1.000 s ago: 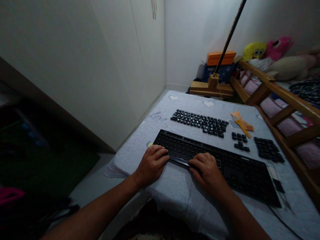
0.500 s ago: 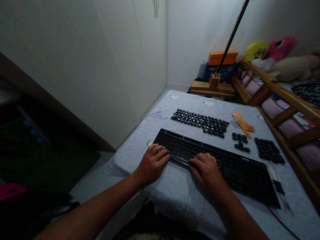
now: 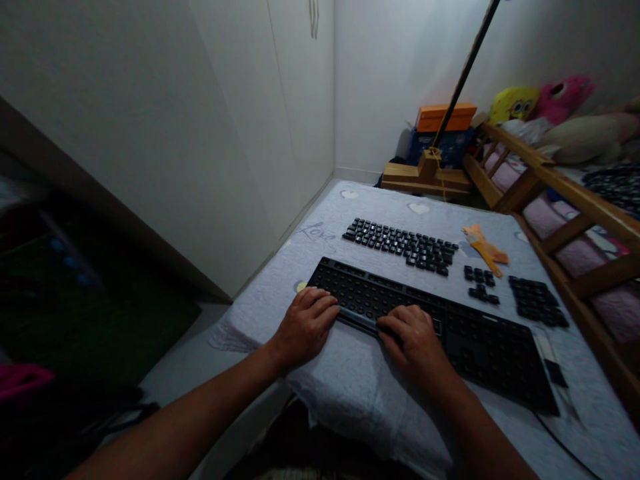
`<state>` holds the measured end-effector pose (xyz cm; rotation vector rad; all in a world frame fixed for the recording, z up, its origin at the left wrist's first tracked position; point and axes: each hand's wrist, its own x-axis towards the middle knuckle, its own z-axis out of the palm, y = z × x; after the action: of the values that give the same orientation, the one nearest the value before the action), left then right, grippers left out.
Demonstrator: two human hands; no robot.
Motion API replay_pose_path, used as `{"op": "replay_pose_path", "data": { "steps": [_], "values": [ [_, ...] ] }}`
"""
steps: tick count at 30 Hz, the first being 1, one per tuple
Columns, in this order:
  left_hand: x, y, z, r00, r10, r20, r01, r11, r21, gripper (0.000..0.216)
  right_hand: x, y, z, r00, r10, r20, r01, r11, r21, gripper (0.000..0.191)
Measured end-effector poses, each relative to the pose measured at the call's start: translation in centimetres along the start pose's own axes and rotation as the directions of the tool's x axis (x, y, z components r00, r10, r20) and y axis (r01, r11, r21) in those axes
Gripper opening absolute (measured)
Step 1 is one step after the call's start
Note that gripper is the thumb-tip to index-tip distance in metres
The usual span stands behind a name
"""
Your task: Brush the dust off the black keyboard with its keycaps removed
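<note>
A black keyboard (image 3: 390, 297) with its keycaps off lies slantwise on the cloth-covered table. My left hand (image 3: 313, 317) is closed over its front left edge, fingers curled on top. My right hand (image 3: 410, 333) pinches the same front edge near the middle, thumb low and fingers above. A smooth, shiny strip runs along the edge between both hands. Behind the keyboard lie rows of loose black keycaps (image 3: 400, 243). Smaller keycap groups sit farther right, one group (image 3: 480, 275) near the brush and a block of keycaps (image 3: 537, 300) by the table's right side.
An orange-handled brush (image 3: 485, 257) rests on an orange cloth (image 3: 493, 251). Near the keyboard's right end is a clear and black tool (image 3: 556, 373); a cable (image 3: 565, 447) trails off there. A wooden bed rail (image 3: 560, 180) borders the right, a pale cabinet (image 3: 240, 133) the left.
Both hands stay at the keyboard's front edge. The strip between them looks slightly lighter now. The view has shifted very slightly.
</note>
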<state>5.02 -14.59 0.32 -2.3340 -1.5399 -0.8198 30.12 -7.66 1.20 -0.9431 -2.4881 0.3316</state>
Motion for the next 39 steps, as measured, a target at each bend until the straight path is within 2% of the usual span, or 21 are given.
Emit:
{"op": "replay_pose_path", "data": {
  "steps": [11, 27, 39],
  "values": [
    [0.02, -0.11, 0.05, 1.000, -0.007, 0.019, 0.008, 0.999, -0.048, 0.034, -0.07, 0.00, 0.04, 0.999, 0.015, 0.029, -0.017, 0.999, 0.044, 0.021],
    [0.22, -0.50, 0.70, 0.999, -0.033, 0.018, 0.034, 0.998, -0.044, 0.023, 0.15, -0.80, -0.06, 0.997, 0.077, 0.008, -0.077, 0.995, 0.063, 0.017],
    [0.49, -0.56, 0.64, 0.998, -0.056, 0.012, 0.057, 0.997, -0.055, 0.023, 0.14, -0.70, 0.50, 0.999, 0.045, -0.019, -0.045, 0.999, -0.016, 0.020]
  ]
}}
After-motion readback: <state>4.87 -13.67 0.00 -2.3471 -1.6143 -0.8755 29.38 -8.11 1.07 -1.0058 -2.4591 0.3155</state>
